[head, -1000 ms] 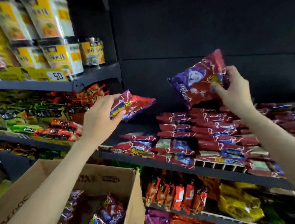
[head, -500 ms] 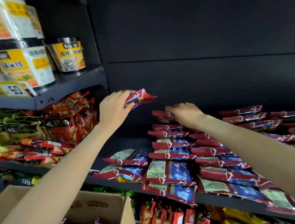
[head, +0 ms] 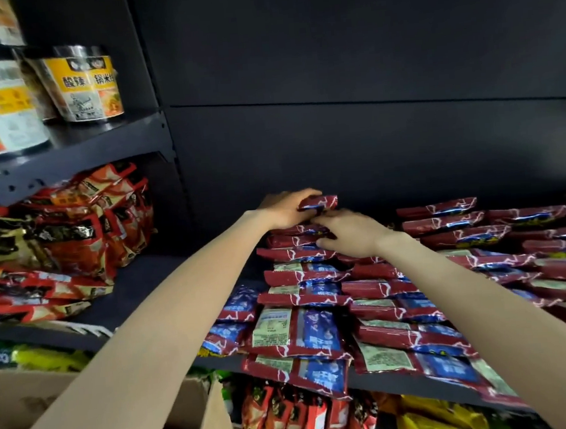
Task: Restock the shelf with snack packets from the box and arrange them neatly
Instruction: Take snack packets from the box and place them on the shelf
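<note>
1. Red snack packet [head: 318, 203]: at the top rear of the packet stack [head: 300, 280] on the shelf [head: 407, 385].
2. Surroundings: noodle tubs [head: 85, 87] upper left of the stack; cardboard box [head: 203, 420] below it.
3. Left hand [head: 286, 209]: extended, fingers clamped on the packet.
4. Right hand [head: 349, 232]: palm down, fingers together, pressing the stack's top packets.

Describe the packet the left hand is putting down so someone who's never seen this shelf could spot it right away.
Start at the dark shelf crowded with red and blue snack packets. Find its left rear stack, where both hands meet. The packet is the highest one there, pinched in the left hand and raised above the stack, while the right hand rests on the stack below.
</note>
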